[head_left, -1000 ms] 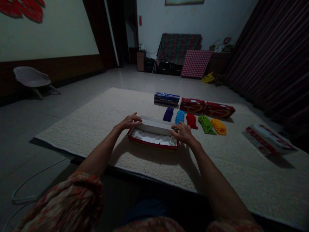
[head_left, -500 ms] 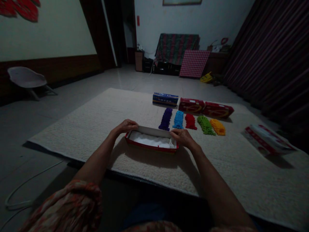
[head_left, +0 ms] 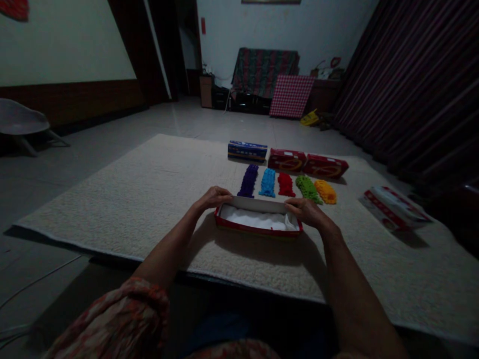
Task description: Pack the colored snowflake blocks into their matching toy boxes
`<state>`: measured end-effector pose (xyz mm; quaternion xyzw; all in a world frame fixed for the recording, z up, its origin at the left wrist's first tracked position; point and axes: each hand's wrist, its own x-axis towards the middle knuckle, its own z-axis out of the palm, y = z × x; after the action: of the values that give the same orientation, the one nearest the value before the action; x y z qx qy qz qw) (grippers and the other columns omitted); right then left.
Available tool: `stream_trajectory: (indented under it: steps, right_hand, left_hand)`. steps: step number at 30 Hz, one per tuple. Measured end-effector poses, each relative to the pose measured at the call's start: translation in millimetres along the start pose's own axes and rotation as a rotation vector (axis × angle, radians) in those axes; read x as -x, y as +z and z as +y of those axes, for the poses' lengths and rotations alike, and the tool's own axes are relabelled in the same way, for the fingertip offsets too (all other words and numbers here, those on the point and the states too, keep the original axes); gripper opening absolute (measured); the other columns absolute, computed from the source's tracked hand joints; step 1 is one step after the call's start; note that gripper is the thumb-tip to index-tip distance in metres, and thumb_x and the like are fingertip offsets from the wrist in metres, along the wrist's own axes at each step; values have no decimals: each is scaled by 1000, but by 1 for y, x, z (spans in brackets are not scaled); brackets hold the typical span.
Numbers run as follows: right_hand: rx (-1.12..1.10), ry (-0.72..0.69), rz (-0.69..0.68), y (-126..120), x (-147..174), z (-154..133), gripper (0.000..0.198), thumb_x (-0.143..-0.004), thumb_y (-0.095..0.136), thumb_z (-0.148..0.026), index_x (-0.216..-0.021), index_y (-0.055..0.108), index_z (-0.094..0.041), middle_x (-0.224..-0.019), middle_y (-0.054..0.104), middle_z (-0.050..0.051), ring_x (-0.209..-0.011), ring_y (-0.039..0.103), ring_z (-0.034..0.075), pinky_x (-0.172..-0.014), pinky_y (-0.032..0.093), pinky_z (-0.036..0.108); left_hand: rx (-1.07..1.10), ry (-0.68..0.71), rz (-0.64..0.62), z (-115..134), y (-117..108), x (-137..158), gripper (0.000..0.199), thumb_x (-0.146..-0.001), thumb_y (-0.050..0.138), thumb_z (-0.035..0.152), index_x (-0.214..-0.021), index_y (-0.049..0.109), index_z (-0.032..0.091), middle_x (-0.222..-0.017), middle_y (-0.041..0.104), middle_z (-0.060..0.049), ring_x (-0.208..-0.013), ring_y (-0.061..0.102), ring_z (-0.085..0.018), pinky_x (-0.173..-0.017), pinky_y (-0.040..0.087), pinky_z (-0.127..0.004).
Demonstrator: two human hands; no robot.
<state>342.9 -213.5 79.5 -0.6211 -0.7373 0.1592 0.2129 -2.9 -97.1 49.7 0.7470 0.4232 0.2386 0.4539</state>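
An open red box [head_left: 258, 230] with white lining lies on the cream rug [head_left: 149, 199] in front of me. My left hand [head_left: 213, 198] grips its left end and my right hand [head_left: 307, 212] grips its right end. Just beyond the box lie knitted pieces in a row: purple [head_left: 249, 180], blue [head_left: 268, 182], red [head_left: 286, 184], green [head_left: 308, 189] and orange [head_left: 325, 192].
Behind the row stand a blue box [head_left: 247, 150] and two red boxes [head_left: 286, 160] [head_left: 325, 166]. A box lid [head_left: 392, 208] lies at the rug's right. A white chair [head_left: 20, 122] is at far left, cables on the floor lower left, curtains on the right.
The box was tilted up a second ago and now sits flat on the rug. Both hands have closed onto its ends. My view has shifted, moving the scene right in the frame.
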Motion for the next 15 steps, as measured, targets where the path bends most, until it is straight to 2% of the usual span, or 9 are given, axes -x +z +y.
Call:
stream_trajectory:
  steps: [3,5,10,15]
  right_hand:
    - [49,47,31,-8,11,16,23,-85,55,-28,-76,76,-22,-79,78,4,-71,67,21,-65,47,29]
    - [57,52,31,-8,16,20,22,-83,56,-26,-78,77,-22,-80,78,3,-73,68,21,-67,47,29]
    - [37,69,32,-2,22,19,24,-82,56,-26,-82,79,-21,-84,79,6,-75,69,23,-69,49,30]
    - [-110,109,135,9,27,24,26,-80,57,-32,-87,80,-21,-89,81,6,-83,73,25,-77,55,34]
  left_hand:
    - [3,9,-21,6,21,-12,21,-77,68,34,-72,77,16,-62,66,0,-65,56,-17,-61,40,-28]
    - [3,11,-28,8,27,-15,21,-76,69,34,-72,77,15,-62,65,1,-65,55,-17,-61,39,-28]
    - [37,-9,-77,12,23,-9,26,-77,70,38,-84,80,15,-73,72,-3,-72,60,-19,-66,44,-29]
    - [142,-23,-134,7,21,-6,25,-73,74,40,-84,80,18,-80,76,-3,-81,66,-23,-76,49,-33]
